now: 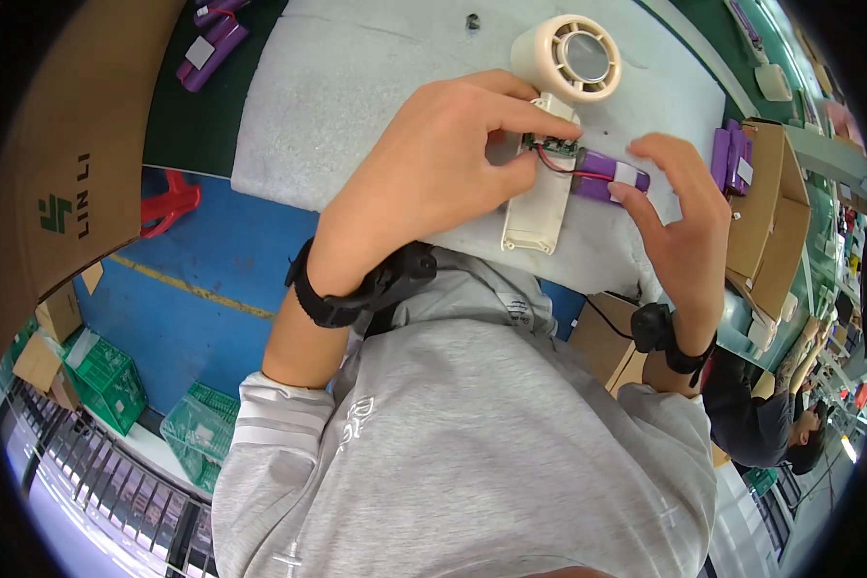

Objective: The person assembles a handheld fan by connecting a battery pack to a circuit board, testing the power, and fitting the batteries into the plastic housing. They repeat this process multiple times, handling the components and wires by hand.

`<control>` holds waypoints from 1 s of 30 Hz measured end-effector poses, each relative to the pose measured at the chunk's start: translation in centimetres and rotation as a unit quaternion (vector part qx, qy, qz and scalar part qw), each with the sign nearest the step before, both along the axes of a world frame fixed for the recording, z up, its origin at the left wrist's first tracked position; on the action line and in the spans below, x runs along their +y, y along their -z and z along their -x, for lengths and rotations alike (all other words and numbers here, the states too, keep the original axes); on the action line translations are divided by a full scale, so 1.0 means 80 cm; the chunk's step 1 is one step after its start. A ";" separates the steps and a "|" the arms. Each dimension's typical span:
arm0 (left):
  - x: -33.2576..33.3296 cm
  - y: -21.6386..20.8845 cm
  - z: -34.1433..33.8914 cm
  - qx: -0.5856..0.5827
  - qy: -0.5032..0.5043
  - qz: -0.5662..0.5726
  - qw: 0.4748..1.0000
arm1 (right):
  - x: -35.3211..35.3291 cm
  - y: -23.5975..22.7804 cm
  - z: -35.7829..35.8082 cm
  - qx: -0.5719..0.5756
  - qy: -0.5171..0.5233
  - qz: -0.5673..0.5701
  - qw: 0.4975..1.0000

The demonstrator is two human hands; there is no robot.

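Note:
A cream handheld fan lies on the padded table, its round fan head (566,58) at the far end and its opened handle shell (535,217) toward me. My left hand (453,144) grips the handle, its index finger across the top by the green circuit board (552,144) and its thumb at the near side. Red and black wires run from the board to a purple battery pack (597,175) with a white label, lying just right of the handle. My right hand (682,207) is curved around the pack's right end, fingers apart, the thumb tip at its label.
More purple battery packs lie at the far left (212,56) and right (732,159), the latter beside an open cardboard box (769,212). A large carton (77,144) stands left. Green crates (106,380) and a red object (171,204) are below. A co-worker (766,414) is at the right.

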State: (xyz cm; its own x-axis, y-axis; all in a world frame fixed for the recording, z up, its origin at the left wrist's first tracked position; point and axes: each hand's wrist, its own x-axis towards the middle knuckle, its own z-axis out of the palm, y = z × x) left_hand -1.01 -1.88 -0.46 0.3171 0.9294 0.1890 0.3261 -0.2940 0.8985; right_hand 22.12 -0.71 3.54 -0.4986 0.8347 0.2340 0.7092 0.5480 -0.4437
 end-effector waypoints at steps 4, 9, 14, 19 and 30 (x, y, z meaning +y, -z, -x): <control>-0.003 -0.019 -0.010 0.017 -0.016 0.060 0.998 | -0.015 0.002 -0.020 -0.003 -0.030 0.008 1.000; -0.011 -0.007 -0.015 -0.017 -0.073 0.089 0.993 | -0.012 -0.003 -0.011 -0.033 -0.099 0.015 0.994; -0.014 -0.011 -0.017 -0.031 -0.074 0.121 0.989 | -0.010 -0.009 -0.004 -0.134 -0.129 -0.010 0.983; -0.013 -0.008 -0.018 -0.057 -0.081 0.113 0.989 | -0.013 -0.007 0.000 -0.165 -0.104 -0.002 0.981; -0.012 0.003 -0.016 -0.064 -0.082 0.103 0.989 | -0.009 0.005 -0.015 -0.049 -0.075 0.007 0.996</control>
State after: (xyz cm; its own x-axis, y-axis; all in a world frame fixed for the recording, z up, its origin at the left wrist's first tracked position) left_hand 0.27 -2.86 -0.72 0.1454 0.9892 0.0193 0.2341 -0.0534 0.9708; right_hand 23.33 -1.43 3.10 -0.6372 0.7524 0.1670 0.6609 0.6449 -0.3840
